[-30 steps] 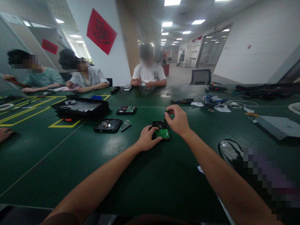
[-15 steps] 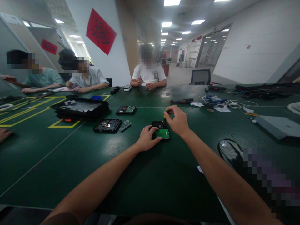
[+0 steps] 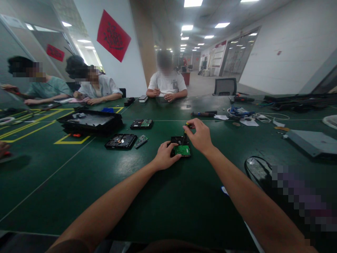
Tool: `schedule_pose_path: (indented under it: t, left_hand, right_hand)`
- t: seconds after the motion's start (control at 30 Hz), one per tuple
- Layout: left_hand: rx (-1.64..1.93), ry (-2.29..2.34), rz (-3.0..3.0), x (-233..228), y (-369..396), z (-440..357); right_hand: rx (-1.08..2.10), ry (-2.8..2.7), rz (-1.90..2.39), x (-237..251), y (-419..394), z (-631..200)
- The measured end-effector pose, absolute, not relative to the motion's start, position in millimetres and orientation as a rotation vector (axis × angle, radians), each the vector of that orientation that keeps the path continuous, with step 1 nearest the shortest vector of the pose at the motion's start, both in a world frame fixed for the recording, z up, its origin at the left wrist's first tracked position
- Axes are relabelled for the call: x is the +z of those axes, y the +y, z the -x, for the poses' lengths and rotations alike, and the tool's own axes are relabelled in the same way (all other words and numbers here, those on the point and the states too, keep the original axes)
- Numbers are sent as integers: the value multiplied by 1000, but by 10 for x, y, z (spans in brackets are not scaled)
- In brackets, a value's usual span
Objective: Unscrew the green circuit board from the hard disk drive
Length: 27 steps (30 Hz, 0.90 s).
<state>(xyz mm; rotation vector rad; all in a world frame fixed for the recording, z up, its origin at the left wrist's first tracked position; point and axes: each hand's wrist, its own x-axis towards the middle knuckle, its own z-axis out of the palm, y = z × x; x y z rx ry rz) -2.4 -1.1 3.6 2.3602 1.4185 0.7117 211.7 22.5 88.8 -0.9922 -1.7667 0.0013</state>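
Glossy tbl [image 3: 147, 203], plstc tray [image 3: 91, 128], matt mtl box [image 3: 310, 140]

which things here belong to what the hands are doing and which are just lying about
In use:
screwdriver, held by the right hand
hard drive with green board, under the left hand

Apparently just lying about:
black drive
loose circuit board
farther drive
black trays
grey metal box

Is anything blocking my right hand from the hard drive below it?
Nothing visible blocks it: the screwdriver in your right hand points down at the hard drive, and your left hand holds its left side.
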Motion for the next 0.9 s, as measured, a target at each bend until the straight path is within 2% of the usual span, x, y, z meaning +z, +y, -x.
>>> schedule_pose_path:
  t: [0.9]
  left_hand:
    - [703,1436,-2370,16,-6,14]
  right_hand:
    - [-10,-1800,960,901,210,-2123]
